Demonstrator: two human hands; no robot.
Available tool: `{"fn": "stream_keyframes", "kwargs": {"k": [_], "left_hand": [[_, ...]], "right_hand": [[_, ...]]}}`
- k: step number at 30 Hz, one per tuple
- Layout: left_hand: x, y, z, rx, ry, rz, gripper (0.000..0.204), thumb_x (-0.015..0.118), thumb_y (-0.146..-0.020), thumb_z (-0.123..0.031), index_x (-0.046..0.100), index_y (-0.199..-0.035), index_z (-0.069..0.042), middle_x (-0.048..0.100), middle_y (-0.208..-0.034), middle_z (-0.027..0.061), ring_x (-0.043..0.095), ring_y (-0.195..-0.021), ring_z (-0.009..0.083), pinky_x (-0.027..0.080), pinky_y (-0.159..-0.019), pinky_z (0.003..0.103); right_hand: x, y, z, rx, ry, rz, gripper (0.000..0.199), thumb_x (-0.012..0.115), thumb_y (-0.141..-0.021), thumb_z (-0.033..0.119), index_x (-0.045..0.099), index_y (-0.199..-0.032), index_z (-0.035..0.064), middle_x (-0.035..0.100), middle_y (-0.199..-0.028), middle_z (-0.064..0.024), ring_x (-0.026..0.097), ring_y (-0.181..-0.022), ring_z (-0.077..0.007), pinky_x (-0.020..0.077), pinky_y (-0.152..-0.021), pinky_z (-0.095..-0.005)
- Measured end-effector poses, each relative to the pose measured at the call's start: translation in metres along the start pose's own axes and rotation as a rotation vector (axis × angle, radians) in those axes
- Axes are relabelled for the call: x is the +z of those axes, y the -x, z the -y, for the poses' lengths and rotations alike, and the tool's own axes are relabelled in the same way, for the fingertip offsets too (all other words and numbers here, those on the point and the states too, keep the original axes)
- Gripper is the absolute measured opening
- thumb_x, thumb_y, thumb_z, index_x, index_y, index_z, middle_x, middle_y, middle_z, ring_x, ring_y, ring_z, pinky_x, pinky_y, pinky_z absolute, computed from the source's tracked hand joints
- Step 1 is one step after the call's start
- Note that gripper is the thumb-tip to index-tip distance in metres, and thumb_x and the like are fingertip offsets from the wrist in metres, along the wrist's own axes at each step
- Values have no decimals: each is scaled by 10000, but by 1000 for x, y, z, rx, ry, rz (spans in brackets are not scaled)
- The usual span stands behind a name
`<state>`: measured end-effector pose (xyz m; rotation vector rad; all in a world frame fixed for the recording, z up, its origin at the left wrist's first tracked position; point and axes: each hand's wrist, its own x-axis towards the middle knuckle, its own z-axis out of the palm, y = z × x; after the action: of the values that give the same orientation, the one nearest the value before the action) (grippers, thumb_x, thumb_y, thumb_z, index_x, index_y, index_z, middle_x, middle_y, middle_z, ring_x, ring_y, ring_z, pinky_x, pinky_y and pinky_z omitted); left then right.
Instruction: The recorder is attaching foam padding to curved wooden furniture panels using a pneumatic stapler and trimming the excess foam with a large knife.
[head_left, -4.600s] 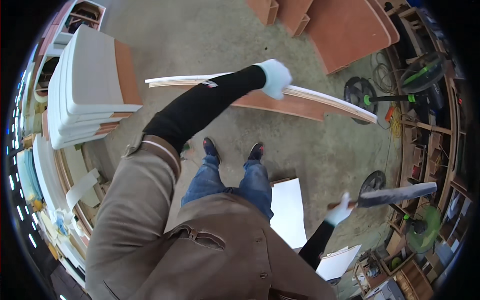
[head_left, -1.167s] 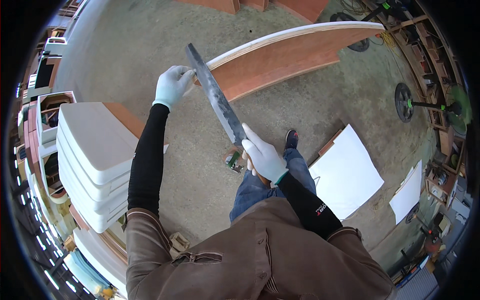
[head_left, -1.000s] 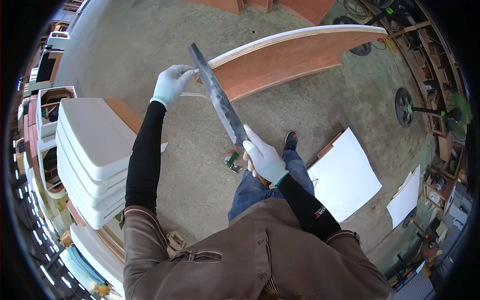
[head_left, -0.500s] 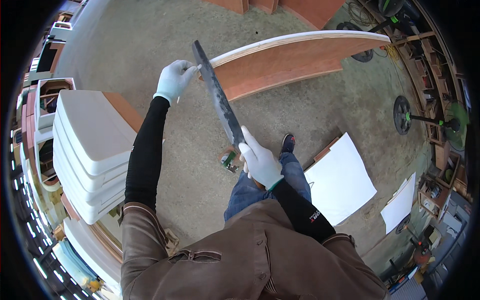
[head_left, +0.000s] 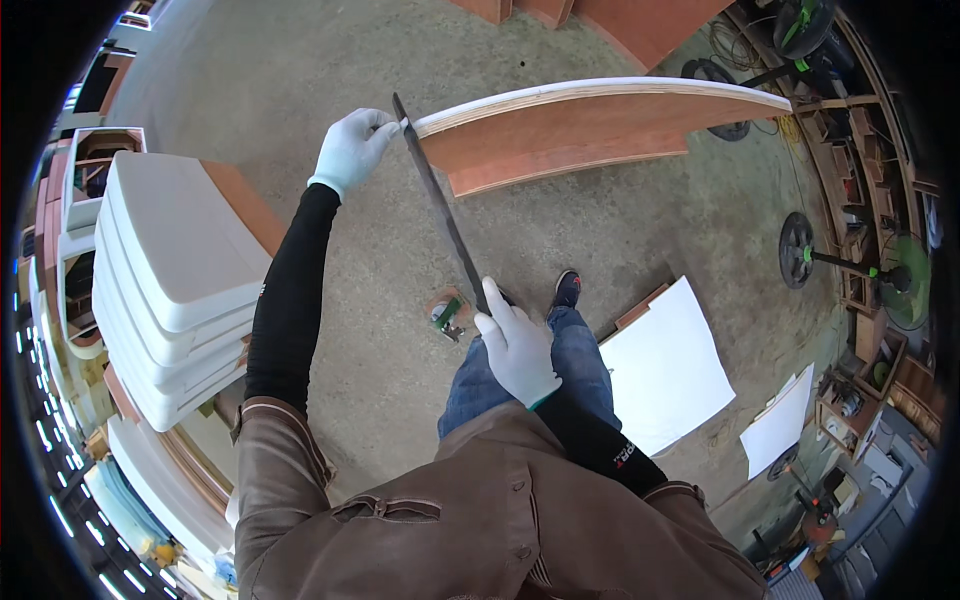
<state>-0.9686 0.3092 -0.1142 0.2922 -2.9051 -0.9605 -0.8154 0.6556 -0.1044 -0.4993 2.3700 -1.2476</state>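
My right hand (head_left: 517,350) is closed around the near end of a long, dark, flat tool (head_left: 440,205), with the forefinger laid forward along it. The tool is turned nearly edge-on to me and slants up and away to the left, its far end crossing the left end of a curved wooden panel (head_left: 560,135). I can't tell whether the two are touching.

My left hand (head_left: 352,150) is just beside that same left end, thumb and fingers drawn together narrowly near the tool's tip. I can't make out whether they pinch the panel's corner or some small bit next to it.

The panel runs from there off to the right, its upper edge white and bowed, its face reddish brown, its lower edge stepped near the right end.

On the floor (head_left: 390,400), a small green tool (head_left: 447,314) lies near my legs, and a white sheet (head_left: 665,370) lies to their right. Along the floor's left side is a stack of white-topped boards (head_left: 185,240); shelves (head_left: 865,190) line its right edge.
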Motion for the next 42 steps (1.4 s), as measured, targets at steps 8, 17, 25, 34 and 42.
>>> {"fn": "stream_keyframes", "kwargs": {"k": [8,17,25,34,42], "left_hand": [[-3,3,8,-80,113,-109,246,674,-949,-255,726,-1026,-28,710,-955,135,695,-838,244,534,-790,337],[-40,113,23,-503,834,-579,204,530,-1038,-192,602,-1118,-18,687,-952,69,554,-616,64,443,-514,227],[26,418,30,-1146,1099,-1574,455,473,-1053,-476,603,-1091,-42,520,-859,-6,495,-606,87,427,-498,250],[282,652,-271,-1824,1458,-2103,891,625,-958,-477,196,-1588,-14,230,-1610,316,396,-1394,488,349,-1130,595],[404,444,-544,-1009,2702,-2032,317,634,-1008,-316,619,-1307,-211,554,-753,-5,502,-559,46,398,-434,175]], "right_hand": [[6,14,-1,-76,134,-17,517,584,-1002,252,488,-1492,119,605,-883,-164,618,-741,-336,489,-652,-417],[-76,-11,17,-29,-16,95,517,628,-968,127,495,-1440,-40,599,-910,-171,594,-826,-302,484,-789,-414],[-146,-69,27,99,-53,205,597,481,-1027,80,306,-1597,105,583,-909,-11,516,-637,-54,456,-508,-225],[-159,-141,71,-219,134,711,546,488,-1054,140,344,-1579,98,580,-863,-10,526,-600,-56,462,-482,-233],[-150,-136,148,-379,107,1190,565,487,-1035,113,344,-1581,96,575,-859,-3,519,-583,-59,459,-470,-228]]}}
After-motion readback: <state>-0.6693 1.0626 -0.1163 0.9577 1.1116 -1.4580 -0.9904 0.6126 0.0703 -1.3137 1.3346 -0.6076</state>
